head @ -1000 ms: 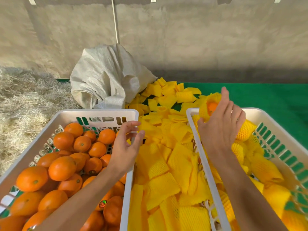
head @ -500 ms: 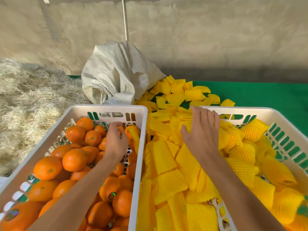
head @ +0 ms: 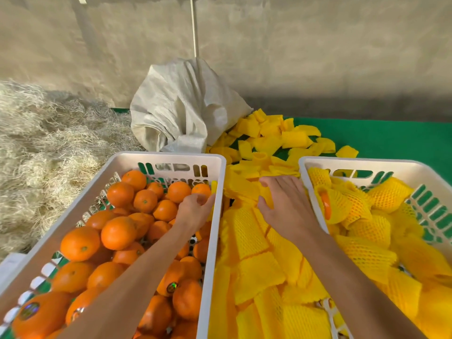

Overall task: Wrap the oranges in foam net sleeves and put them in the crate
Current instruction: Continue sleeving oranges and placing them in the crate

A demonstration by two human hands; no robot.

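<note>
Orange fruit is filling the left crate (head: 215, 241), a white plastic bin with slotted walls; the bare oranges (head: 117, 232) are lying heaped in it, several carrying small stickers. The left hand (head: 194, 211) is reaching down into this crate near its far right corner, fingers curled over the fruit there; whether it is actually gripping an orange cannot be told, as the fingertips are hidden. Just right of that crate, a thick pile of flat yellow foam net sleeves (head: 249, 231) is lying on the surface, filling the gap up to the right crate (head: 315, 162). The right hand (head: 287, 204) is resting palm-down on this pile, fingers straight and slightly spread, pressing on the sleeves without closing round any of them. On the far side of the pile from the left crate, the right crate is holding wrapped oranges (head: 389, 194), each sitting in yellow netting; one near its left wall is showing a strip of orange skin through the sleeve's open end. Beyond the left crate, more loose sleeves are lying scattered over the green surface (head: 403, 140). A crumpled white woven sack (head: 181, 111) is slumping just behind the crate's far wall, touching the scattered sleeves. Left of the crate, dry pale straw (head: 44, 148) is lying in a broad heap. A grey-beige wall (head: 293, 57) is standing behind everything.
</note>
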